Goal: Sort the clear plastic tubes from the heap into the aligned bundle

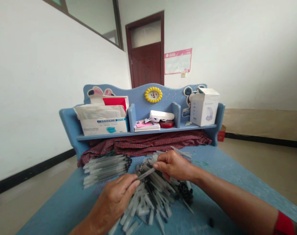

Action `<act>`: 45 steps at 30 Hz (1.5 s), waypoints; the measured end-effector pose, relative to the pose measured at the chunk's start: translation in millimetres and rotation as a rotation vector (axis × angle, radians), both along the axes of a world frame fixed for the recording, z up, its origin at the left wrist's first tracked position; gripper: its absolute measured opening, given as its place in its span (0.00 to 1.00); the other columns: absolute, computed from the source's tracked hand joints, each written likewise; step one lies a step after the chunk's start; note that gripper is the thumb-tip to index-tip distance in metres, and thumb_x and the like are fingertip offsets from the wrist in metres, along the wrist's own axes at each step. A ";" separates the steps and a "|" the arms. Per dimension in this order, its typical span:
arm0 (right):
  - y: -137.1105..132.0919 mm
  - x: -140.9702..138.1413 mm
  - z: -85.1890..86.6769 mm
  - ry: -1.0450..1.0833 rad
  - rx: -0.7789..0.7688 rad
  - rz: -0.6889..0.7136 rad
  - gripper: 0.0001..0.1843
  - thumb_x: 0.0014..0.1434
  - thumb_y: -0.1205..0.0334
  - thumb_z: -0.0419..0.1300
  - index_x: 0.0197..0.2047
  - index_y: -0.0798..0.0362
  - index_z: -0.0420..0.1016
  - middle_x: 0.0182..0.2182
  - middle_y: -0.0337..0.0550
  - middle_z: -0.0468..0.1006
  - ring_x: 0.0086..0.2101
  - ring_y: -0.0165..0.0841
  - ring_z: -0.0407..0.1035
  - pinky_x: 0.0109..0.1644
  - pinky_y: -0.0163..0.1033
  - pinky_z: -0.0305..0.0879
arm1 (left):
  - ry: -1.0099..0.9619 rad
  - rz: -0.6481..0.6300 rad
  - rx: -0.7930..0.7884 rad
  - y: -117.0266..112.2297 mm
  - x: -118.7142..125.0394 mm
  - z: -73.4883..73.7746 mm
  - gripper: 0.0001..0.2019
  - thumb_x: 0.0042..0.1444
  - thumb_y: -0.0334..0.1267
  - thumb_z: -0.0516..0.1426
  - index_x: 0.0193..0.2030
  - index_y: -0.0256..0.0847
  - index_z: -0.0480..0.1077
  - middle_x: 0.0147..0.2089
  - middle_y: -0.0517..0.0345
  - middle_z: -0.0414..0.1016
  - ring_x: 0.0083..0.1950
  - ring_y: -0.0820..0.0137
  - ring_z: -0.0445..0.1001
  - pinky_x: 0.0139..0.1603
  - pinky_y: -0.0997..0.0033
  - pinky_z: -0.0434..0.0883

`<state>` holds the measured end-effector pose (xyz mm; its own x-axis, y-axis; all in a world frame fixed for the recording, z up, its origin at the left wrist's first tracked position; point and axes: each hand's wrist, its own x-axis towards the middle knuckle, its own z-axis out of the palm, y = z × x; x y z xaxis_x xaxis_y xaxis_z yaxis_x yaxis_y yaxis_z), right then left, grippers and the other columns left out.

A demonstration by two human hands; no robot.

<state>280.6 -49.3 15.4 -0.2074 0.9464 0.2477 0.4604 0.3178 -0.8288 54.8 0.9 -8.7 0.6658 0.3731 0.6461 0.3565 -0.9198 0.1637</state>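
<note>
My left hand point(116, 195) and my right hand point(174, 164) both pinch one clear pen barrel point(145, 173), each at one end, just above a loose heap of clear pen barrels point(150, 199) on the blue desk point(70, 202). A neat stack of assembled pens point(105, 168) lies to the left of the heap. Small black caps point(186, 192) are scattered under my right wrist, and one black cap point(211, 222) lies apart near the front.
A red checked cloth point(148, 143) lies under the desk's blue shelf point(143, 130). The shelf holds a mask box point(104, 125), papers, a red tin, a white carton point(203, 107) and a yellow clock point(153, 94). A dark door point(147, 65) stands behind.
</note>
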 end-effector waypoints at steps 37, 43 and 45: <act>1.2 6.6 -5.0 0.276 -0.211 0.061 0.08 0.47 0.61 0.61 0.31 0.55 0.67 0.14 0.33 0.72 0.11 0.22 0.56 0.15 0.28 0.50 | 0.113 0.037 -0.433 -7.7 4.5 5.9 0.16 0.60 0.39 0.46 0.25 0.39 0.68 0.21 0.62 0.67 0.25 0.73 0.68 0.27 0.77 0.62; 5.3 9.3 -4.9 0.407 -0.124 0.031 0.08 0.43 0.67 0.63 0.29 0.55 0.67 0.19 0.34 0.75 0.15 0.24 0.63 0.19 0.30 0.58 | 0.111 0.033 -0.550 -6.8 2.4 6.4 0.17 0.60 0.41 0.46 0.23 0.39 0.66 0.20 0.63 0.64 0.24 0.74 0.65 0.28 0.76 0.61; 4.2 5.8 -4.8 0.409 -0.107 -0.003 0.08 0.44 0.66 0.62 0.29 0.55 0.67 0.20 0.34 0.75 0.15 0.23 0.64 0.18 0.29 0.55 | 0.114 0.034 -0.546 -8.1 3.2 6.4 0.17 0.60 0.41 0.46 0.24 0.38 0.67 0.20 0.63 0.64 0.24 0.74 0.65 0.28 0.76 0.60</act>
